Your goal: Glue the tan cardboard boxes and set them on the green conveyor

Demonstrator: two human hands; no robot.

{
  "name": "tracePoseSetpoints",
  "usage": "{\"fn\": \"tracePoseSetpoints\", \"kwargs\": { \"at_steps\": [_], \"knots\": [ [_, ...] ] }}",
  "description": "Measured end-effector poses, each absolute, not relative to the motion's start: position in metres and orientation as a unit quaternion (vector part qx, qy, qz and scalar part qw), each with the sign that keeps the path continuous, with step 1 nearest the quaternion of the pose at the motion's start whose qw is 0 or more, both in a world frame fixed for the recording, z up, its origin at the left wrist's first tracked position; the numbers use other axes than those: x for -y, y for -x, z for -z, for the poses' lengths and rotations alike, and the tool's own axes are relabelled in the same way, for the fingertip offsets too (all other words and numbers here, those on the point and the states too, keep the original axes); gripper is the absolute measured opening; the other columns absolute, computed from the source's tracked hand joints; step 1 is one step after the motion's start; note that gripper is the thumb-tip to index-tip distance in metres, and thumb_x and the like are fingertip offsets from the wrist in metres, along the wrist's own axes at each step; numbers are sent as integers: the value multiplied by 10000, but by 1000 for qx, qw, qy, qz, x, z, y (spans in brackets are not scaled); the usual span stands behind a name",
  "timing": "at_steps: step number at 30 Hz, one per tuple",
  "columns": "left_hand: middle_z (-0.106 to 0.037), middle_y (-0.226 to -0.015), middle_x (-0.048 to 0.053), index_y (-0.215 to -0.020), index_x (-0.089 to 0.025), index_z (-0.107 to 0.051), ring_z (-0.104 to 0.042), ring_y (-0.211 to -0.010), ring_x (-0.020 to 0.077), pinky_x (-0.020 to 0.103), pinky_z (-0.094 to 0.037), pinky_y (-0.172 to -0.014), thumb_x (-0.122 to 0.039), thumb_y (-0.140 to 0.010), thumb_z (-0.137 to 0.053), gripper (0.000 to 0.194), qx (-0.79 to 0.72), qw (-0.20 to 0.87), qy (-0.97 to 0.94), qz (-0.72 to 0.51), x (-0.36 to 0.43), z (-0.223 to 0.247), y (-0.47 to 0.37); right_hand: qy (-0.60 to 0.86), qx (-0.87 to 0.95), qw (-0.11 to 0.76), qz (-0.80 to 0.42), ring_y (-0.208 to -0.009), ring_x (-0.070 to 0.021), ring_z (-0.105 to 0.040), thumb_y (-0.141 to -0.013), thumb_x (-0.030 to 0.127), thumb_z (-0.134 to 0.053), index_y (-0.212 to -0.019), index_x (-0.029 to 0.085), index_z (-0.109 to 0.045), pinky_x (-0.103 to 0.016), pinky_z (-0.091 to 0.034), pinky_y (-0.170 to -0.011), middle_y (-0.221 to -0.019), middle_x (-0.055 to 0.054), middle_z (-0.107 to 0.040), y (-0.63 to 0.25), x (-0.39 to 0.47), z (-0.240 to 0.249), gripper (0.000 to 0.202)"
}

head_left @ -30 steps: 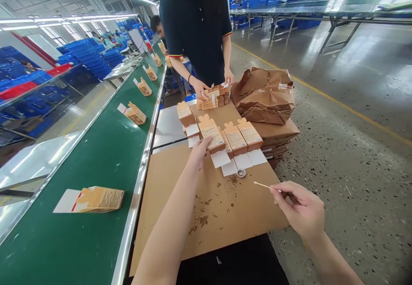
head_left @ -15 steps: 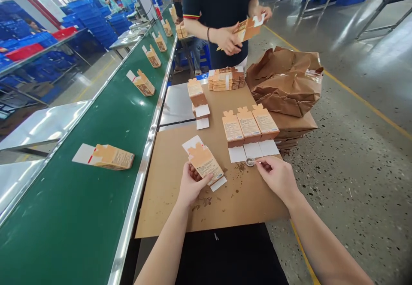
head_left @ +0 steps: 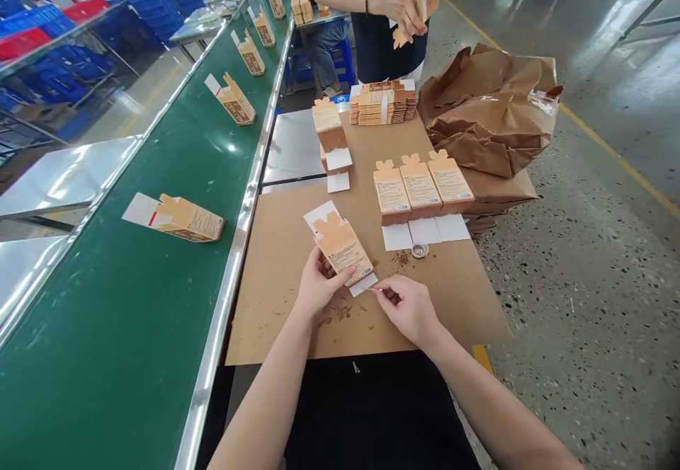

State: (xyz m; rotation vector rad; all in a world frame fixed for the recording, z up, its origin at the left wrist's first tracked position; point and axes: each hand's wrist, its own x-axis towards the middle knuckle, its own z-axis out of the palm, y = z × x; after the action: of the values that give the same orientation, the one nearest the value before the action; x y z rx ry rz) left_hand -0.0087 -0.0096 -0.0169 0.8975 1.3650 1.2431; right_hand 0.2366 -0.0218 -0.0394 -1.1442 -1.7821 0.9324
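Observation:
My left hand [head_left: 319, 284] is closed on an orange printed carton [head_left: 344, 249], its thumb across the lower front and its fingers behind. The carton lies tilted over the cardboard sheet [head_left: 281, 272], with a white flap at each end. My right hand [head_left: 406, 307] pinches a thin pale stick [head_left: 375, 289], mostly hidden by the fingers, its tip at the carton's lower white flap [head_left: 364, 284]. A small round metal dish [head_left: 419, 250] rests beyond my right hand, beside dark specks. Behind it three similar cartons [head_left: 421, 188] lie in a row, white flaps toward me.
On my left runs a green conveyor belt [head_left: 159, 300] with a metal rail, carrying several spaced cartons [head_left: 190, 219]. Two cartons [head_left: 330, 129] and a banded stack of flat cartons [head_left: 383, 103] lie ahead. Brown paper packages [head_left: 489, 112] stand right. Across, a co-worker's hand [head_left: 406, 3] holds a carton.
My right hand has moved left and nearer, from the metal dish to the held carton's lower flap. My left hand still grips the carton. The co-worker has turned and raised their carton.

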Motion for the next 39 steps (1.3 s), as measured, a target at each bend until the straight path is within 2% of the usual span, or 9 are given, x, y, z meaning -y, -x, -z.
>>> {"fn": "tracePoseSetpoints", "kwargs": {
  "at_steps": [7, 14, 17, 22, 25, 31, 34, 37, 39],
  "knots": [
    [-885, -1357, 121, -1344, -284, -709, -874, -1348, 391, 547, -725, -1167, -552, -677, -1201, 871, -584, 492, -391, -513, 23, 18, 0, 479, 675, 432, -359, -700, -215, -825, -1162, 370, -754, -954, 282, -933, -330, -741, -677, -853, -55, -901, -262, 23, 30, 288],
    [-847, -1354, 115, -1411, -328, -673, -846, -1346, 430, 516, -721, -1090, -426, -621, -1204, 957, -640, 447, -396, -484, 44, 24, -5, 528, 632, 433, -366, -712, -239, -828, -1151, 483, -799, -916, 302, -931, -383, -779, -707, -836, -66, -904, -292, 32, 16, 325],
    [-862, -1295, 116, -1375, -324, -686, -863, -1252, 418, 509, -721, -1025, -435, -638, -1185, 897, -663, 429, -409, -456, 49, 28, -4, 530, 628, 442, -359, -689, -229, -815, -1166, 477, -794, -913, 303, -922, -374, -765, -702, -796, -51, -876, -299, 36, 11, 333],
    [-881, -1246, 124, -1317, -309, -741, -877, -1154, 393, 506, -703, -973, -516, -772, -1097, 683, -690, 380, -457, -412, 52, 29, -7, 520, 632, 454, -352, -679, -225, -816, -1188, 430, -778, -932, 309, -919, -365, -739, -677, -784, -42, -863, -303, 44, 0, 317],
    [-888, -1259, 119, -1334, -313, -744, -883, -1151, 393, 496, -714, -950, -492, -733, -1117, 729, -687, 382, -452, -421, 50, 22, -7, 516, 633, 456, -354, -685, -226, -819, -1183, 435, -777, -924, 309, -919, -367, -744, -686, -783, -44, -863, -300, 46, -4, 321],
    [-885, -1386, 134, -1399, -310, -759, -869, -1331, 410, 519, -734, -1089, -441, -695, -1170, 826, -652, 424, -428, -461, 45, 4, -6, 522, 638, 457, -335, -661, -234, -819, -1180, 488, -792, -912, 316, -911, -376, -750, -669, -767, -40, -869, -300, 44, -7, 340],
    [-897, -1319, 173, -1385, -252, -773, -874, -1353, 451, 592, -722, -1161, -458, -653, -1207, 876, -651, 424, -390, -494, 45, 2, 3, 508, 646, 475, -313, -632, -223, -815, -1174, 444, -815, -928, 302, -916, -356, -741, -653, -756, -27, -873, -303, 43, -9, 302],
    [-912, -1238, 190, -1275, -209, -826, -887, -1314, 504, 670, -722, -1204, -547, -636, -1225, 826, -671, 379, -362, -525, 46, -5, 38, 510, 646, 487, -293, -598, -222, -803, -1161, 440, -832, -907, 282, -918, -349, -731, -623, -749, -35, -879, -307, 42, -10, 312],
    [-915, -1306, 178, -1266, -224, -829, -871, -1360, 518, 705, -704, -1256, -586, -629, -1226, 834, -697, 299, -347, -552, 51, -15, 79, 516, 645, 486, -286, -586, -232, -807, -1152, 455, -841, -883, 281, -924, -352, -733, -612, -738, -43, -879, -310, 41, -10, 331]
  ]
}}
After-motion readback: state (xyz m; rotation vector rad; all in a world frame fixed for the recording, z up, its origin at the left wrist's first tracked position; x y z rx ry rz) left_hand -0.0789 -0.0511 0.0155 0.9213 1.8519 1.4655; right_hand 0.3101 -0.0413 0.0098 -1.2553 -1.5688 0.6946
